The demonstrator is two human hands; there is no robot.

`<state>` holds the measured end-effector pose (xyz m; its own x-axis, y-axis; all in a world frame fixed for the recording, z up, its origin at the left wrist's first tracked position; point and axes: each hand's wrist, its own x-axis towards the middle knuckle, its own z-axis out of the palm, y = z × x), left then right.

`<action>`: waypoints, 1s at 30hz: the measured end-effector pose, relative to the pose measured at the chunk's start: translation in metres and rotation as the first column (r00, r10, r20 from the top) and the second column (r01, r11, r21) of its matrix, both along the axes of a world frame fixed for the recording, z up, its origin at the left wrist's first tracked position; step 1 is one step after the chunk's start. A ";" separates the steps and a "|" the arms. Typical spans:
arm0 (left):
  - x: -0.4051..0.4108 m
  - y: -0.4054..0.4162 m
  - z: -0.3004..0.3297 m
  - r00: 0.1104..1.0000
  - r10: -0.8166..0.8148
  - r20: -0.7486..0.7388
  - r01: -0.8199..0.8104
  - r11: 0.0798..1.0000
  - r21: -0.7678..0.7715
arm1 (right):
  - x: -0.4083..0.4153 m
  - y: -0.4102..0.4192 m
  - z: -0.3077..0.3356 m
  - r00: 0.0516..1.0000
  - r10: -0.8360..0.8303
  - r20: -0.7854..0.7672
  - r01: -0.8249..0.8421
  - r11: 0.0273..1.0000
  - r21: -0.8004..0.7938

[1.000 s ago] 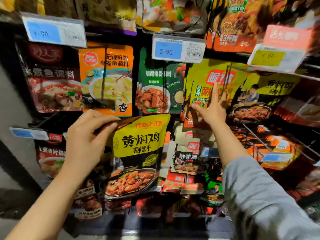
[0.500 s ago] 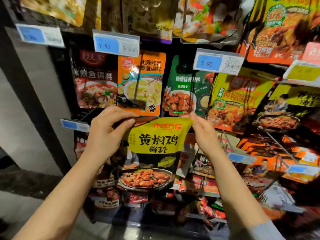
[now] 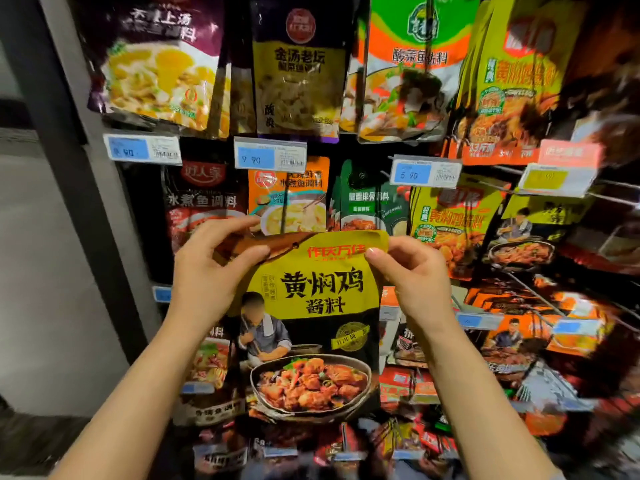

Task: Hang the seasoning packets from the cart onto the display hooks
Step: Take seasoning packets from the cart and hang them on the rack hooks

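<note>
Glossy, perhaps foil, rectangular seasoning packet (image 3: 311,327) between left hand (image 3: 204,271) and right hand (image 3: 412,271)

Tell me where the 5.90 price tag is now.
In the head view, the 5.90 price tag sits right of centre, above the green packet and up-right of the held packet.

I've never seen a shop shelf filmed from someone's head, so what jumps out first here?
A yellow-and-black seasoning packet fills the centre, held up by its top corners: the left hand pinches one, the right hand the other. Behind it hangs a wall of colourful packets, with a blue price tag reading 9.90 just above.
</note>
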<state>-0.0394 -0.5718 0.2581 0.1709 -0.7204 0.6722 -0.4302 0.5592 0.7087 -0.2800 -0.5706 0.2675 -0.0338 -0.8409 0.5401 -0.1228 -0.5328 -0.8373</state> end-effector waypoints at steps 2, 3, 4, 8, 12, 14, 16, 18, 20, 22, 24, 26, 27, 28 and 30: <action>-0.002 0.002 -0.002 0.989 -0.022 -0.149 0.036 0.995 0.091 | 0.003 0.008 0.008 1.000 -0.023 -0.008 0.022 0.999 -0.041; -0.006 0.003 -0.004 0.972 -0.033 -0.231 0.064 0.990 0.129 | 0.004 0.012 0.011 0.999 -0.039 -0.013 0.038 0.998 -0.055; -0.011 0.005 -0.006 0.954 -0.045 -0.297 0.093 0.984 0.150 | 0.003 0.016 0.014 0.998 -0.056 -0.020 0.054 0.996 -0.068; -0.026 0.005 -0.014 0.886 -0.131 -0.445 0.233 0.956 0.181 | -0.008 0.031 0.023 0.987 -0.159 -0.002 0.158 0.982 -0.104; -0.038 0.007 -0.004 0.862 -0.193 -0.469 0.278 0.953 0.120 | -0.024 0.043 0.037 0.977 -0.205 0.053 0.210 0.970 -0.121; -0.044 0.007 0.002 0.861 -0.216 -0.460 0.272 0.961 0.057 | -0.029 0.048 0.042 0.976 -0.212 0.042 0.216 0.968 -0.131; -0.048 0.008 0.011 0.845 -0.259 -0.468 0.294 0.956 0.002 | -0.033 0.054 0.046 0.976 -0.204 0.071 0.211 0.971 -0.112; -0.049 0.009 0.019 0.851 -0.272 -0.449 0.293 0.956 -0.023 | -0.036 0.058 0.045 0.976 -0.201 0.090 0.209 0.974 -0.093; -0.046 0.009 0.024 0.864 -0.279 -0.419 0.289 0.956 -0.040 | -0.036 0.061 0.043 0.973 -0.209 0.099 0.215 0.975 -0.053; -0.042 0.009 0.026 0.868 -0.284 -0.407 0.292 0.955 -0.046 | -0.033 0.063 0.039 0.978 -0.158 0.139 0.160 0.987 -0.003; -0.036 0.010 0.027 0.870 -0.284 -0.403 0.289 0.956 -0.051 | -0.030 0.062 0.036 0.978 -0.134 0.157 0.128 0.990 0.051; -0.029 0.011 0.027 0.877 -0.261 -0.403 0.267 0.963 -0.043 | -0.025 0.060 0.034 0.980 -0.124 0.156 0.112 0.990 0.082; -0.024 0.012 0.027 0.882 -0.244 -0.404 0.250 0.968 -0.040 | -0.021 0.061 0.035 0.982 -0.108 0.157 0.093 0.990 0.104; -0.021 0.013 0.028 0.884 -0.233 -0.405 0.238 0.971 -0.039 | -0.019 0.059 0.034 0.983 -0.088 0.161 0.068 0.990 0.122; -0.013 0.016 0.029 0.889 -0.217 -0.403 0.226 0.974 -0.024 | -0.011 0.058 0.034 0.983 -0.057 0.172 0.032 0.989 0.143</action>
<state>-0.0528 -0.5562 0.2867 0.2563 -0.7855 0.5633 0.0258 0.5881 0.8084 -0.2914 -0.5128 0.3013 -0.1566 -0.9028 0.4006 0.0115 -0.4073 -0.9132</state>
